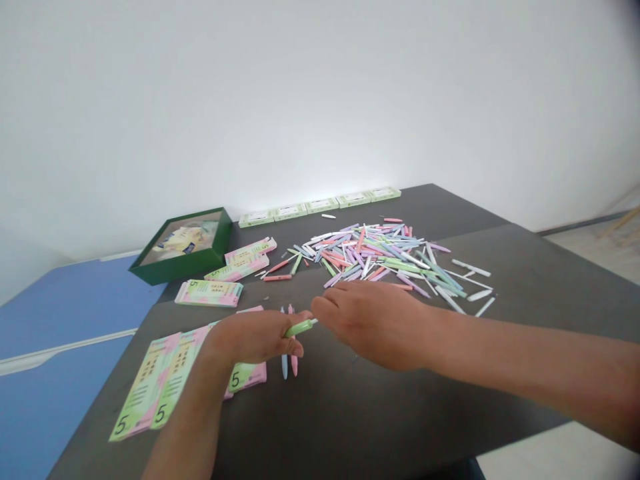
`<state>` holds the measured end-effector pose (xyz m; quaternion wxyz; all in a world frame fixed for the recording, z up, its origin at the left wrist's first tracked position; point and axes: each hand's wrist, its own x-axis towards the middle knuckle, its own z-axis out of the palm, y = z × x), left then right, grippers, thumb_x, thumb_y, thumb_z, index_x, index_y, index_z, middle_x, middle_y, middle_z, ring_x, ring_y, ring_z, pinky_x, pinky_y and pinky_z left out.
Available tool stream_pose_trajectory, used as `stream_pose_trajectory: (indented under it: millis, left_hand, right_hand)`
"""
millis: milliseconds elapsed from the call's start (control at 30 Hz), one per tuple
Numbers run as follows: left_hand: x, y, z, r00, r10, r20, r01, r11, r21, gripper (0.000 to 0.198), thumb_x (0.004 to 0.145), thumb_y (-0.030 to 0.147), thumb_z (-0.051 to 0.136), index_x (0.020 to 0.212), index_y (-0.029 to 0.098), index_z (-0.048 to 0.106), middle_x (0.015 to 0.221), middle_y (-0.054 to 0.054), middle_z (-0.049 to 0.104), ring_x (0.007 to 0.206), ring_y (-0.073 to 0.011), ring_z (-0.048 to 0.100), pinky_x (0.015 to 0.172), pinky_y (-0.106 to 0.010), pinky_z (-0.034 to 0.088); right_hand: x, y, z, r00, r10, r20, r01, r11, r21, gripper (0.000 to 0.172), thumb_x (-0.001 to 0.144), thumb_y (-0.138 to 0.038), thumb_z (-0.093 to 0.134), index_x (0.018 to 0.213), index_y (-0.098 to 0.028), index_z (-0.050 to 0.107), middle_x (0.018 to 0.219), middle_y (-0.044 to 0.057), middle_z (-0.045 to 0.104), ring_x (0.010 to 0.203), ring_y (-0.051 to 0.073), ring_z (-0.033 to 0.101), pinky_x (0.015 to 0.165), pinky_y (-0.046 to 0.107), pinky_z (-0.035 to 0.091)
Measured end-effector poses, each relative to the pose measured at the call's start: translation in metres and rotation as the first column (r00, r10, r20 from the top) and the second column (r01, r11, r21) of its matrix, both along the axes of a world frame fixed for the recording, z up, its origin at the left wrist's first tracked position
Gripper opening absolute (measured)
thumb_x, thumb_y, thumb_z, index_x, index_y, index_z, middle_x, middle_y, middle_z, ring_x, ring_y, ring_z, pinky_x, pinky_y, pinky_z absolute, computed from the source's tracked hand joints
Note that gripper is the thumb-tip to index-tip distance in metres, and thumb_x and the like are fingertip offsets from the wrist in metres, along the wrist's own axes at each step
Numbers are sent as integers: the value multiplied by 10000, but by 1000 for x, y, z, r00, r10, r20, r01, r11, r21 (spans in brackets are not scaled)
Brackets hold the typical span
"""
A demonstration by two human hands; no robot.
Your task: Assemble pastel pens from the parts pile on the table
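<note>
My left hand is closed on a light green pen barrel between thumb and fingers. A thin white tip, perhaps a refill, sticks out of the barrel toward my right hand. The right fingers are pinched together at that white end, and what they grip is largely hidden. Below the left hand lie a blue pen and a pink pen side by side on the dark table. Printed pink-and-green cards marked 5 lie left of and partly under the left forearm.
A pile of pastel pen parts spreads behind my right hand. At back left stands a green box holding packets. More card packs lie before it. Several flat pale boxes line the wall. A blue surface adjoins at left.
</note>
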<state>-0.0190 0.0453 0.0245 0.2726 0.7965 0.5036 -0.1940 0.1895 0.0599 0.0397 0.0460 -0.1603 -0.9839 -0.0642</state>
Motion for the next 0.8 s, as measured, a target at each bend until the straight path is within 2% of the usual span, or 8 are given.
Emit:
stream_pose_trajectory:
  millis: [200,300,400,533,700,800]
  left_hand:
    - [2,0,2,1000,18,19,-17,999,-27,440,861,372,480,1279,239,446,896,-35,688,749,-207,625,602,-245,432]
    - [4,1,2,1000,13,23,-12,999,-43,520,869,378,478,1354,233,358,902,-37,689,742,-203,626,614,-244,436]
    - [4,1,2,999,2,33,0,999,-51,472,869,364,483,1316,233,403,950,-42,682,784,-208,625,646,-246,441]
    - [4,-1,3,1000,6,-13,-6,1000,-21,449,856,358,497,1285,246,427,945,-45,682,773,-217,624,630,-261,439]
    - [5,-3,5,1000,16,-23,-16,1000,-6,388,851,345,497,1227,251,488,877,-35,689,752,-219,624,618,-267,434]
    - [7,-3,5,999,28,-17,-28,999,-25,348,842,343,507,1178,252,523,903,-31,690,773,-221,626,641,-270,439]
  right_hand:
    - [4,4,-6,991,-128,-33,125,989,-77,189,790,-151,526,965,-169,456,780,46,581,675,173,557,525,248,360]
    - [7,3,-10,992,-119,-40,115,989,-94,233,767,-135,540,977,-173,448,786,41,580,674,175,553,523,250,356]
    - [7,0,-13,995,-91,-44,86,990,-115,208,769,-119,525,957,-172,453,789,41,576,695,174,554,538,255,364]
    - [4,-3,-14,991,-129,-45,122,982,-148,188,782,-116,512,956,-166,460,799,46,582,711,171,560,566,258,380]
    - [3,-4,-14,991,-118,-62,107,981,-162,223,762,-102,525,969,-157,462,788,42,590,691,171,564,552,256,382]
    - [5,-3,-15,995,-86,-47,79,986,-147,262,759,-124,543,1007,-162,466,788,44,594,694,179,570,545,256,379]
